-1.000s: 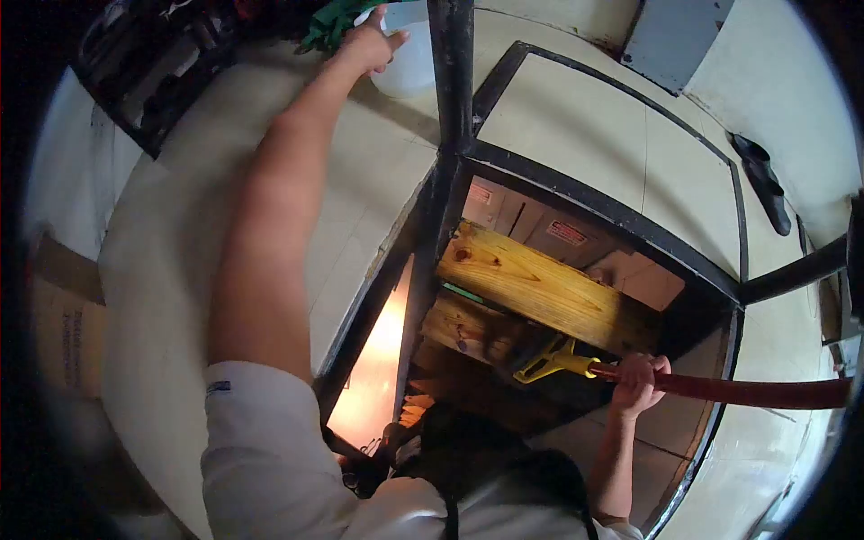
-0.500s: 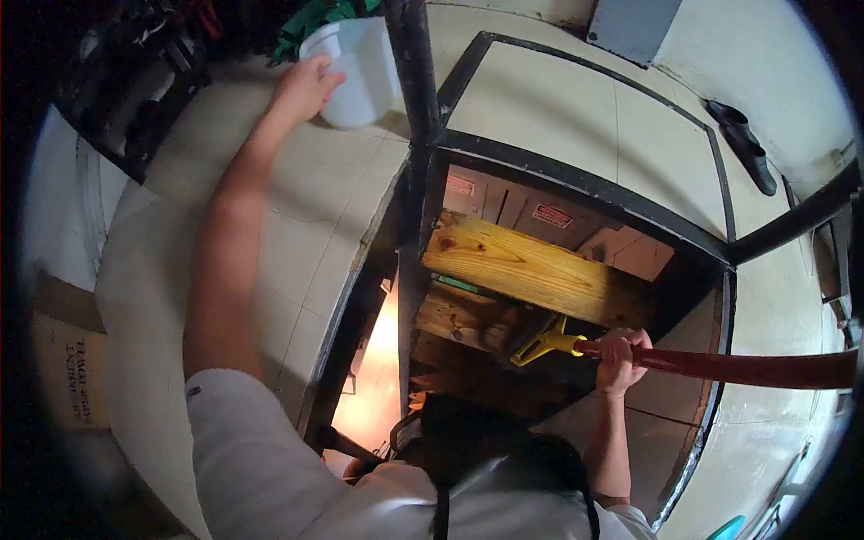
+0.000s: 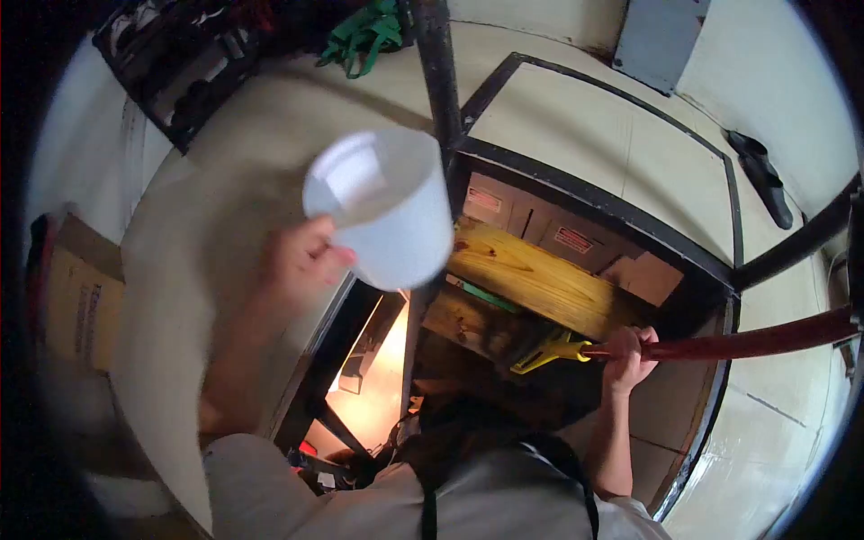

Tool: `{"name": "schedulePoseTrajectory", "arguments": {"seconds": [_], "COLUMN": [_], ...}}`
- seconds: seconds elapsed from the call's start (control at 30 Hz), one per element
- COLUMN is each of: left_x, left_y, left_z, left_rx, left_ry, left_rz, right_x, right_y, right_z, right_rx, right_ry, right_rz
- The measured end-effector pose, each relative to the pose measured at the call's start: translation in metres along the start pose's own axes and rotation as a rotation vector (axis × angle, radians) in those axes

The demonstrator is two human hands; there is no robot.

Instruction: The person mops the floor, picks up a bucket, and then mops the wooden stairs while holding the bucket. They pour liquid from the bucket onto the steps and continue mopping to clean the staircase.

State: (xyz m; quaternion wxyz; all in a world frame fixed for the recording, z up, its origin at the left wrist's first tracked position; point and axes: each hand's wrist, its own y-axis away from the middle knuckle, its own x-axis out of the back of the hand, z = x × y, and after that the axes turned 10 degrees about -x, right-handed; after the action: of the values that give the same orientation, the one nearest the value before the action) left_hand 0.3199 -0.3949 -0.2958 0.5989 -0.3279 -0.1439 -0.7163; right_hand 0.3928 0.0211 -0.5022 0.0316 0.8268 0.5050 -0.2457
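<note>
A: Where's the white bucket (image 3: pixel 405 234)?
B: Up in the air, just beside the black post (image 3: pixel 438 81), near the corner of the floor opening. Its mouth is tilted; I can't tell what, if anything, is inside.
A: And the hands?
B: The left hand (image 3: pixel 306 256) is blurred, but its fingers grip the bucket near the rim. The right hand (image 3: pixel 627 357) is clenched round a red handle (image 3: pixel 747 346) with a yellow head (image 3: pixel 551 353), down by the wooden planks (image 3: pixel 540 274).
A: So what's the step?
B: Holding the bucket aloft one-handed, I'd judge. Moving it safely would want a firm pinch, room from the post, and the handle kept steady.
A: What's the surface?
B: Pale tiled floor (image 3: pixel 270 135), with a dark-framed opening. Boxes with red labels (image 3: pixel 573 239) sit down inside, beyond the planks.
A: And the room?
B: Green straps (image 3: pixel 364 38) lie on the floor past the bucket, a black shoe (image 3: pixel 763 178) sits by the far wall, and a cardboard box (image 3: pixel 83 306) stands off left.
</note>
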Motion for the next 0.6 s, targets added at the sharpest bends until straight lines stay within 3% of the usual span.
{"name": "schedulePoseTrajectory", "arguments": {"seconds": [0.07,0.1,0.13,0.33,0.43,0.6], "left_x": [-0.038,-0.056,-0.076,-0.162,-0.200,-0.240], "left_y": [0.019,0.028,0.032,0.014,-0.014,-0.048], "left_z": [-0.023,-0.040,-0.032,-0.059,-0.096,-0.125], "left_rx": [0.115,-0.020,0.038,-0.074,-0.213,-0.184], "left_ry": [0.223,0.081,0.224,0.029,-0.060,-0.046], "left_rz": [0.011,0.000,0.030,-0.007,0.090,0.093], "right_x": [0.000,-0.001,-0.002,-0.001,0.004,0.015], "right_y": [0.002,0.003,0.003,0.006,0.007,0.019], "right_z": [0.000,0.000,0.000,-0.003,-0.002,-0.002], "right_rx": [-0.008,-0.022,-0.034,-0.063,-0.031,0.029], "right_ry": [0.001,0.011,0.027,-0.013,0.002,-0.038], "right_rz": [0.007,0.022,0.045,0.038,0.022,-0.002]}}
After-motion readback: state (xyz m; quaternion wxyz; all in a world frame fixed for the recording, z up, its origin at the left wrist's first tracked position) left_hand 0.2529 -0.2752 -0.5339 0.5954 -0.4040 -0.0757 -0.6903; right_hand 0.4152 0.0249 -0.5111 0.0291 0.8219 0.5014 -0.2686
